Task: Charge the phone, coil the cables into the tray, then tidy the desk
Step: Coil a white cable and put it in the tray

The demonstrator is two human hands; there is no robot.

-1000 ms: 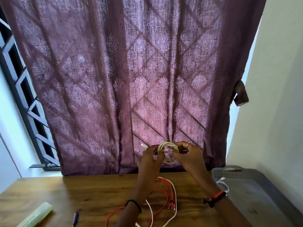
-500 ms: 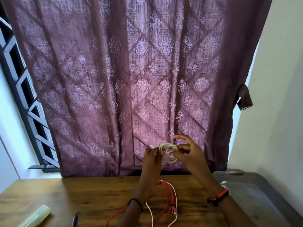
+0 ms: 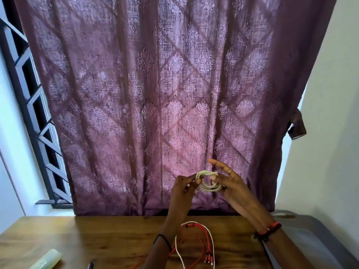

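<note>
Splayed wider than half a second ago: right hand (image 3: pixel 233 189), fingers straight against the coiled cable (image 3: pixel 208 181), pinched by left hand (image 3: pixel 182 188) before the curtain (image 3: pixel 155 94). Below on desk (image 3: pixel 97 235), loose red cables (image 3: pixel 194 239); tray (image 3: pixel 310 239) at right.

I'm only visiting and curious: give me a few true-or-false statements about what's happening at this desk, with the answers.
1. The coiled cable is held up in front of the curtain. True.
2. The coiled cable already lies in the grey tray. False: it is between the left hand and the right hand, in the air above the desk.
3. Red cables lie loose on the desk. True.
4. The curtain is yellow. False: it is purple.
</note>
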